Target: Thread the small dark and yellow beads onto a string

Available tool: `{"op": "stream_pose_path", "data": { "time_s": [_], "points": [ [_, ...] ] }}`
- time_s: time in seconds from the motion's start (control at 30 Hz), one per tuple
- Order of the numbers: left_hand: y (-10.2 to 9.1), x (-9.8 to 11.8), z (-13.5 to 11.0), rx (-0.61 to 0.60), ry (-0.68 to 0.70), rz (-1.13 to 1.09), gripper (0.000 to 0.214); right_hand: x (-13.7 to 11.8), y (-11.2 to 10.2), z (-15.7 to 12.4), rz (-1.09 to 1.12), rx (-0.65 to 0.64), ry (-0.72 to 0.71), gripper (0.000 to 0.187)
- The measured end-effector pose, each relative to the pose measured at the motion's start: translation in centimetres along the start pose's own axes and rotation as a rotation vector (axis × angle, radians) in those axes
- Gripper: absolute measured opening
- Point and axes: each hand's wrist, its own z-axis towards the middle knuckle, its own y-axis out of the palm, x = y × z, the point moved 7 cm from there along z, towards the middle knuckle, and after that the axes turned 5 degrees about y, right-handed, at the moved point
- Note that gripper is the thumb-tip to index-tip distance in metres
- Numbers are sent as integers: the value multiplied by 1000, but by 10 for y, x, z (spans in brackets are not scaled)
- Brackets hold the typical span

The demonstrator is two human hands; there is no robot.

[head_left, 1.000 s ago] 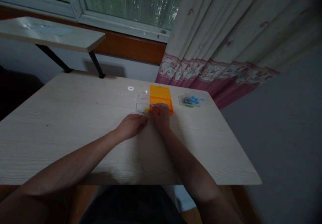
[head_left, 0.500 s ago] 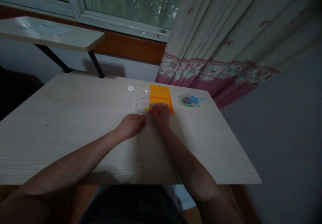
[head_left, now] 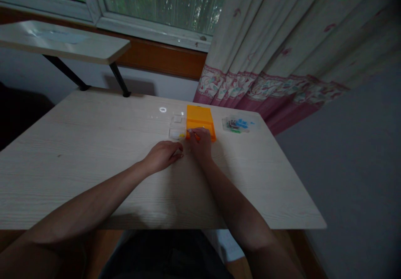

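Observation:
An orange box [head_left: 200, 112] lies with its lid folded back on the desk in front of me. At its near left corner is my right hand [head_left: 202, 143], its fingers bent together; whatever they pinch is too small to make out. Left of the orange box stands a clear plastic box [head_left: 172, 133], also opened, with a small yellow piece [head_left: 181, 135] at its near right corner. Just in front of the clear box, my left hand [head_left: 163, 154] rests low over the desk, thumb and forefinger apart, with nothing visible between them.
To the right sits a clear tray [head_left: 224, 125] of small blue, green and dark pieces. A small white ring-shaped spot [head_left: 163, 110] shows near the back of the desk [head_left: 103, 145]. A raised shelf [head_left: 103, 51] stands at back left; a curtain [head_left: 250, 62] hangs behind.
My left hand's thumb and forefinger have come apart from a closed pinch. My right hand has stayed almost still at the orange box.

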Motion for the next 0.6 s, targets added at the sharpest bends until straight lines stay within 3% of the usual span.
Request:
{"op": "stream_pose_path", "data": {
  "time_s": [0.2, 0.4, 0.6],
  "points": [
    [2, 1, 3, -18, -10, 40, 15, -1, 0, 0, -8, 11, -8, 26],
    [4, 0, 5, -47, -62, 140, 21, -2, -1, 0, -4, 0, -5, 27],
    [2, -18, -1, 96, -202, -104, 27, -1, -2, 0, 9, 30, -37, 26]
  ]
}}
